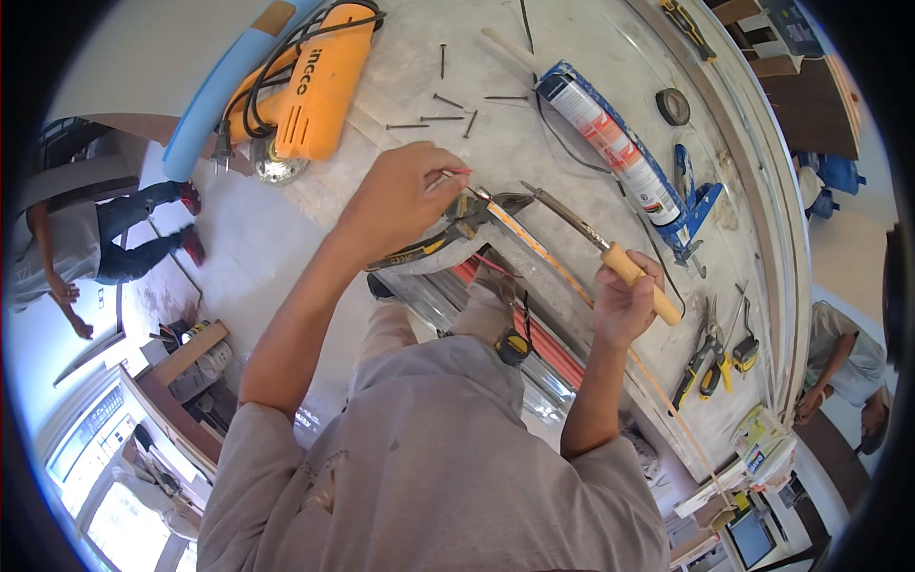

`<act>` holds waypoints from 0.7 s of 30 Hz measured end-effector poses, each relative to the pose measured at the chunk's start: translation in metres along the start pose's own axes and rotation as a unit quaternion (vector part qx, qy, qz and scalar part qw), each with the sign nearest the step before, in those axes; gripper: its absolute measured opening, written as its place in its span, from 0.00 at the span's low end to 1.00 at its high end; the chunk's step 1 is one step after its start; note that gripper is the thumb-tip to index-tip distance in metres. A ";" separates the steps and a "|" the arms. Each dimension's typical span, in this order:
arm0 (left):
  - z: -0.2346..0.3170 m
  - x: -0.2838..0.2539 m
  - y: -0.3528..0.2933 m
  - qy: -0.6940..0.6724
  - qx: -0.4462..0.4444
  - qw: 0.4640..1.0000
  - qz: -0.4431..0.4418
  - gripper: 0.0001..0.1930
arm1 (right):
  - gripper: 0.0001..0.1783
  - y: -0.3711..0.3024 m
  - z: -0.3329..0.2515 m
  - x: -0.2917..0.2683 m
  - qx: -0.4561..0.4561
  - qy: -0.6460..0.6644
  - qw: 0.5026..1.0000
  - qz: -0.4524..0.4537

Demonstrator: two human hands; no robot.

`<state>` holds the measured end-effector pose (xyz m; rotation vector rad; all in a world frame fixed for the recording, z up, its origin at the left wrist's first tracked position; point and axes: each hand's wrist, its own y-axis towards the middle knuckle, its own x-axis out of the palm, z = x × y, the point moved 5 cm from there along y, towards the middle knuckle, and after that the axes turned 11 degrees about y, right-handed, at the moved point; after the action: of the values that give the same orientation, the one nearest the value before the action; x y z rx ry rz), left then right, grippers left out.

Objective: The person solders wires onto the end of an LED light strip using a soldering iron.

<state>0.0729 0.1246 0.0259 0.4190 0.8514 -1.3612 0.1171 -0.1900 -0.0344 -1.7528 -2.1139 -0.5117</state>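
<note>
With closed fingertips, my left hand (405,195) pinches a thin red wire (461,172) above the worktop. My right hand (621,307) is wrapped round the wooden handle of a soldering iron (578,222), whose tip points up and left, a little right of the wire. Between both hands, a narrow orange-and-white strip, which looks like an LED strip (538,245), runs from near the wire down along the worktop's edge to the lower right. Pliers with yellow-and-black handles (419,252) lie just below my left hand. Whether the iron's tip touches anything cannot be told.
On the worktop (419,76) lie an orange corded power tool (329,81), several loose screws (440,118), a blue caulking gun (620,153), a black tape roll (673,107) and cutting pliers (701,353). A tape measure (513,347) hangs at my waist. Other people stand left and right.
</note>
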 end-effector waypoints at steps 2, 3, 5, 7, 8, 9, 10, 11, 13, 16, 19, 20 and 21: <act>0.000 0.011 0.013 -0.034 0.043 0.998 -0.033 0.12 | 0.29 0.003 0.000 0.001 -0.004 0.003 1.000 0.008; 0.004 0.012 0.021 -0.035 0.044 0.998 -0.034 0.12 | 0.29 0.002 0.000 0.001 -0.001 0.019 0.999 0.043; 0.010 0.019 0.033 0.029 0.027 0.990 -0.138 0.13 | 0.29 0.002 0.001 -0.004 0.003 0.036 0.996 0.079; 0.010 0.021 0.042 0.039 0.042 0.987 -0.149 0.14 | 0.29 0.003 0.002 -0.010 -0.008 0.047 0.995 0.084; 0.011 0.022 0.044 0.048 0.056 0.985 -0.157 0.15 | 0.29 0.004 0.003 -0.011 -0.009 0.048 0.995 0.087; 0.012 0.023 0.045 0.049 0.058 0.984 -0.160 0.15 | 0.29 0.004 0.004 -0.012 -0.005 0.060 0.994 0.086; 0.013 0.024 0.047 0.041 0.042 0.983 -0.176 0.16 | 0.30 0.004 0.005 -0.013 0.000 0.072 0.994 0.086; 0.012 0.025 0.047 0.032 0.026 0.981 -0.191 0.17 | 0.30 0.004 0.005 -0.013 -0.001 0.072 0.993 0.089; 0.014 0.027 0.047 0.046 0.042 0.981 -0.185 0.17 | 0.29 0.004 0.004 -0.013 -0.005 0.075 0.994 0.084; 0.016 0.027 0.047 0.069 0.056 0.979 -0.181 0.17 | 0.29 0.004 0.005 -0.013 -0.002 0.082 0.994 0.078; 0.018 0.025 0.046 0.089 0.053 0.978 -0.183 0.17 | 0.29 0.004 0.006 -0.012 0.000 0.088 0.994 0.066; 0.018 0.024 0.044 0.098 0.051 0.977 -0.181 0.16 | 0.29 0.004 0.006 -0.011 0.001 0.089 0.994 0.066; 0.017 0.023 0.042 0.098 0.051 0.977 -0.182 0.16 | 0.29 0.004 0.006 -0.010 0.003 0.088 0.994 0.072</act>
<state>0.1179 0.1054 0.0111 0.5002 1.0612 -1.7272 0.1225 -0.1950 -0.0439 -1.7704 -1.8530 -0.5952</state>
